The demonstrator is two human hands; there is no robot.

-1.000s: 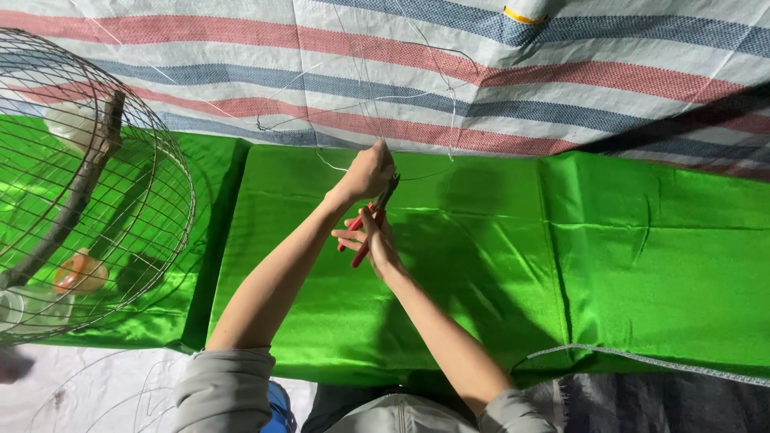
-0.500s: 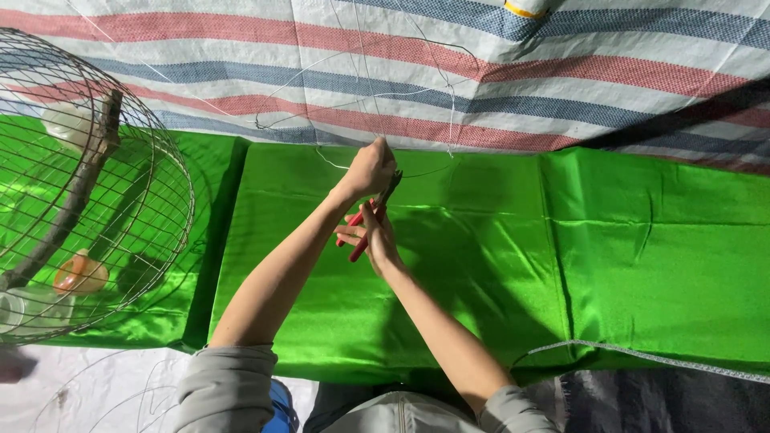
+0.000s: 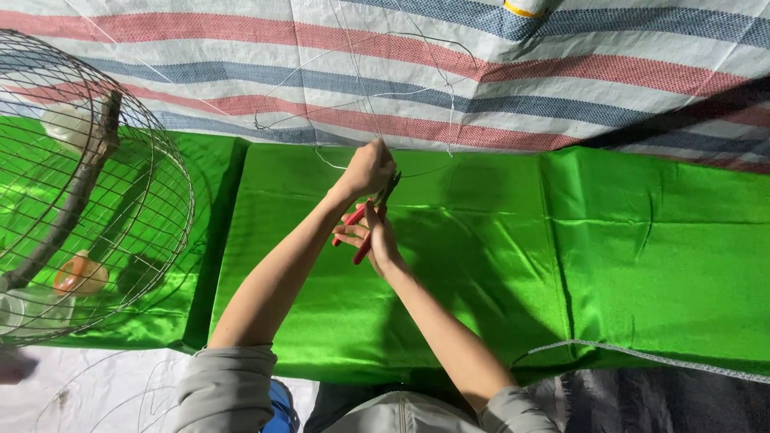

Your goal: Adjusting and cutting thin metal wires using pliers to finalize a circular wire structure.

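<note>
A shiny green cloth covers most of the middle and right of the frame, lying flat with a few creases and a fold line near the left third. Above it, across the whole top of the frame, lies a woven tarp striped in red, blue and white. At the lower right edge a dark grey fabric shows below the green cloth, with a thin pale cord running along the border.

At the left edge stands a round wire cage, dome-shaped, with a wooden perch slanting through it, an orange and white feeder cup low inside, and a pale white container near its upper left.

Thin loops of bare wire lie over the tarp at top centre, curving down to the hands.

The two forearms reach up from the bottom centre, grey sleeves pushed back near the elbows. The left hand sits just above centre, fingers curled closed and pinching the wire where the loops come together at the tarp's lower edge. The right hand is directly below it, touching it, fingers wrapped around the red handles of a pair of pliers. The pliers tilt up and to the right, their dark tip meeting the wire just beside the left hand's fingertips, over the upper edge of the green cloth.
</note>
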